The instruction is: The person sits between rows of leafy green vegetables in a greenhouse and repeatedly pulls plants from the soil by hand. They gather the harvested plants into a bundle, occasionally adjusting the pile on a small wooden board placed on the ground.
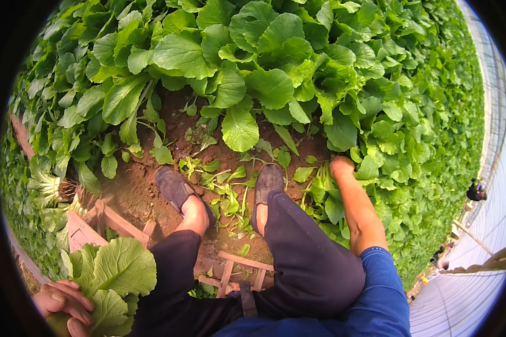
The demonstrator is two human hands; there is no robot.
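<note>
At the lower left, my left hand (65,303) has its fingers curled around a bunch of broad leafy greens (124,267). My right arm stretches forward on the right, and my right hand (342,167) reaches in at the base of the standing crop (375,143). Leaves hide its fingertips, so I cannot tell whether it grips a stem. Loose leaves and thinned seedlings (232,200) lie on the brown soil (130,181) between my shoes. More cut or fallen greens (320,185) lie just left of my right wrist.
A wooden frame (105,223) stands by my left leg, beside a pulled bundle of greens with pale stems and roots (48,187). Another wooden frame (246,261) is low between my legs. Dense crop surrounds the front. Plastic greenhouse sheeting (480,261) curves along the right, where a distant person (475,191) shows.
</note>
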